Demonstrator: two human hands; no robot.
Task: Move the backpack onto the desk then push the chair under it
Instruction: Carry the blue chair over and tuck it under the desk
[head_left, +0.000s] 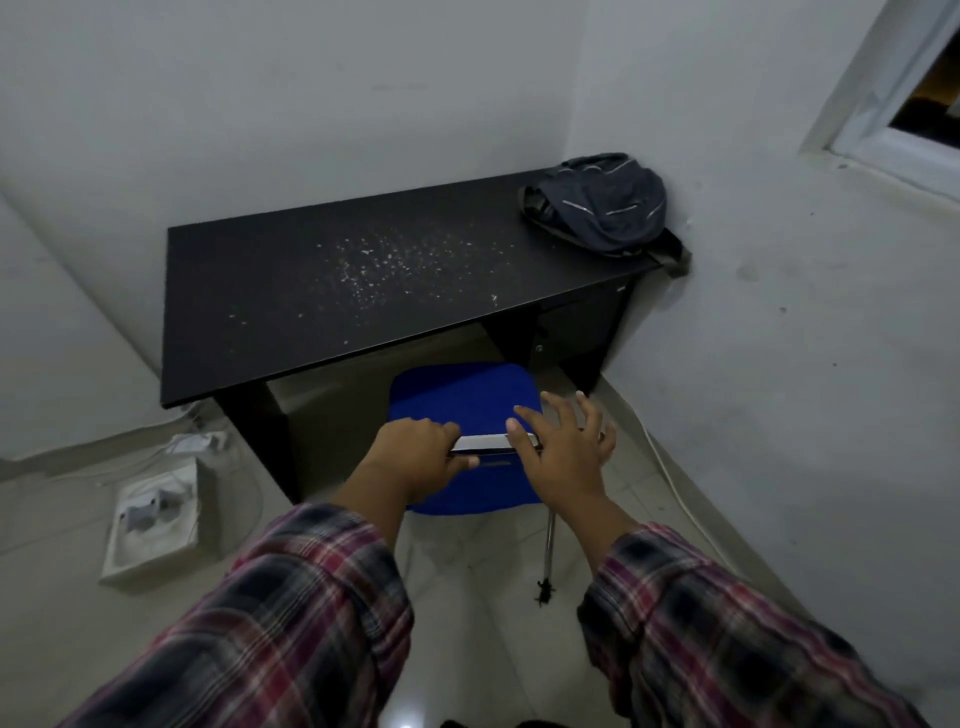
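Observation:
A dark grey backpack (602, 205) lies on the far right corner of the black desk (322, 291), one strap hanging over the edge. The blue chair (462, 400) stands in front of the desk, its seat partly under the desktop. My left hand (415, 457) is closed around the chair's metal top bar. My right hand (566, 447) hovers over the same bar's right end with fingers spread, holding nothing.
White walls close in behind and to the right of the desk. A white power box (156, 519) with cables lies on the tiled floor at left. A drawer unit (582, 332) fills the desk's right side. A window frame (893, 104) is at upper right.

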